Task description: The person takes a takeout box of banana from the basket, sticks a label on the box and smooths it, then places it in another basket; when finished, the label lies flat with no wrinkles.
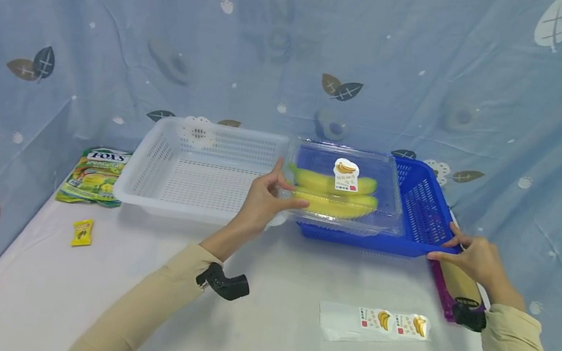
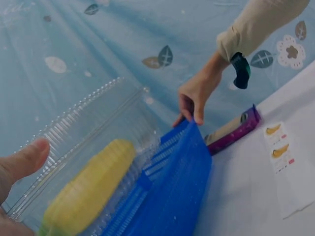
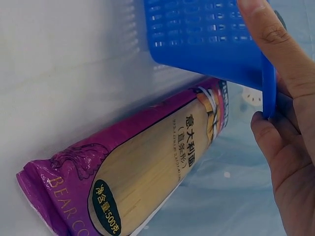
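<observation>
My left hand (image 1: 264, 198) grips the left side of a clear plastic box (image 1: 394, 205), its thumb in front and fingers behind. Inside the box lie two yellow bananas (image 1: 335, 204), and a banana sticker (image 1: 346, 176) is on its lid. The box overlaps the blue basket (image 1: 421, 210) in the head view. My right hand (image 1: 474, 263) pinches the right front corner of the blue basket's rim between thumb and fingers. In the right wrist view the rim sits between them. Below that hand lies a purple pack of spaghetti (image 3: 142, 167).
To the left stands a white basket (image 1: 185, 209). Beside it lie a green FOX'S candy bag (image 1: 95, 174) and a small yellow packet (image 1: 82, 233). A strip of banana stickers (image 1: 373, 326) lies on the white table (image 1: 275, 337) near the front. Patterned blue cloth (image 1: 281, 44) hangs behind.
</observation>
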Available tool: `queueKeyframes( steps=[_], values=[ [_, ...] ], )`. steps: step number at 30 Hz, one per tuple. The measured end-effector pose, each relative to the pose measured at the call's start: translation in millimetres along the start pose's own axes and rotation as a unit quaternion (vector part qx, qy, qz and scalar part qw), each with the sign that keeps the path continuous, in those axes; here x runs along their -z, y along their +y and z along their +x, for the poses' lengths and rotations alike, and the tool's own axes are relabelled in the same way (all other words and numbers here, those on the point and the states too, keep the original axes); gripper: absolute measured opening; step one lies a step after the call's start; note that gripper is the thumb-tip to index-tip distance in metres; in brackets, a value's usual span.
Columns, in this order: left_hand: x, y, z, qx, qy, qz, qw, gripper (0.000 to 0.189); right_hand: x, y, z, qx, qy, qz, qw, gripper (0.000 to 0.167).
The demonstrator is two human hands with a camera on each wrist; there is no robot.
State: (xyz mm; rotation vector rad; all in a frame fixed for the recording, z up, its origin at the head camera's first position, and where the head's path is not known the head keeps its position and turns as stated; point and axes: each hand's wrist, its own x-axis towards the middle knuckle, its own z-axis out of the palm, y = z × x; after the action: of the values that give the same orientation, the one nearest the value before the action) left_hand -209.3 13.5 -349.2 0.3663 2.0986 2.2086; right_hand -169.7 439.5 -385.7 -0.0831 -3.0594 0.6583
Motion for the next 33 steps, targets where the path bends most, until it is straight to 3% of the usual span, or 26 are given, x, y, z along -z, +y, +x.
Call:
queueKeyframes(
  steps=[4,7,13,18,26,33],
  values=[
    [-17.8,-4.1,10.1,-0.004,-0.017,0.008,0.9998,0.034,1,1,-1.7,-0.004,-0.003,0.000,1.0000,0.067],
    [-30.4,-7.8,17.5,-0.011,-0.027,0.006,0.9996,0.034,1,1,-1.4,0.000,0.001,-0.001,1.0000,0.076],
    [-52.0,-17.7,30.6,-0.019,-0.030,0.008,0.9993,0.029,2,1,0.7,0.010,0.009,-0.007,0.9999,0.071],
    [-68.6,-35.7,44.7,-0.032,-0.007,0.011,0.9994,0.029,1,3,0.3,0.004,0.007,0.000,1.0000,0.066],
    [-88.0,-63.6,59.5,-0.021,0.035,0.081,0.9959,0.029,-2,1,-1.1,0.006,0.004,-0.003,1.0000,0.063],
    [-95.2,-68.8,69.2,-0.009,0.052,0.112,0.9923,0.029,-1,0,-1.1,0.014,0.014,0.005,0.9998,0.063]
  ],
)
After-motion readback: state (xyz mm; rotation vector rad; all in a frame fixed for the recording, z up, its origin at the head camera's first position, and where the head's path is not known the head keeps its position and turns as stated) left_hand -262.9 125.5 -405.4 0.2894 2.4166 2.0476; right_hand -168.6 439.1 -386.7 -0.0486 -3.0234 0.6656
